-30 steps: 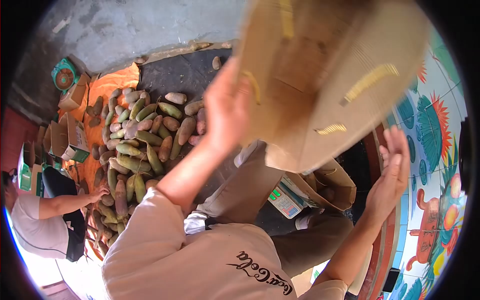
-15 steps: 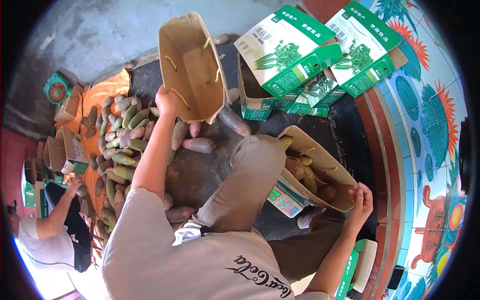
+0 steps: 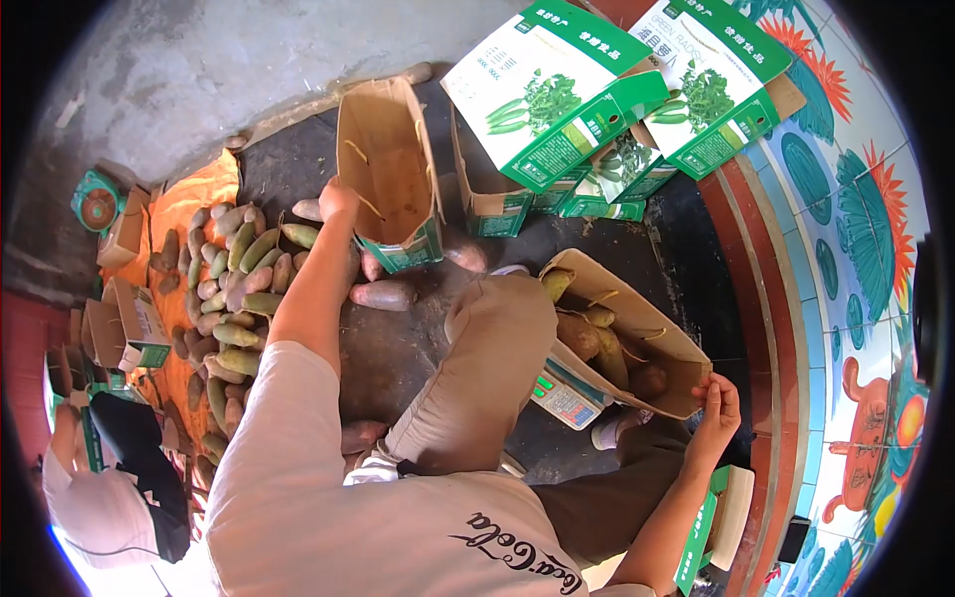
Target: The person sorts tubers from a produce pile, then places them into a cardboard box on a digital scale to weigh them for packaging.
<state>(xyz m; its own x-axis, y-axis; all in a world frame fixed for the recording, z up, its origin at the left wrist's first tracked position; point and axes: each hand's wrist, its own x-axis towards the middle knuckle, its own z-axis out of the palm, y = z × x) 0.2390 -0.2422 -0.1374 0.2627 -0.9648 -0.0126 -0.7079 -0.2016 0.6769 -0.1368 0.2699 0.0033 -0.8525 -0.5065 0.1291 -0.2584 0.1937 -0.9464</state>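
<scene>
My left hand (image 3: 336, 201) grips the rim of an empty open cardboard box (image 3: 390, 174) with green sides that stands on the dark mat ahead of me. My right hand (image 3: 718, 403) holds the near edge of a second open box (image 3: 665, 350) that sits on a small digital scale (image 3: 563, 401) by my right knee. This box holds several green and purple radishes (image 3: 589, 336).
A heap of radishes (image 3: 239, 289) lies on an orange sheet (image 3: 189, 194) to the left. Green-and-white printed cartons (image 3: 557, 95) are stacked at the back right. Another person (image 3: 109, 478) crouches at lower left beside more cartons (image 3: 134, 318). A painted tiled wall (image 3: 856, 249) runs along the right.
The empty box came down from in front of my face onto the mat, my left hand still on its rim. My right hand dropped to the filled box's edge.
</scene>
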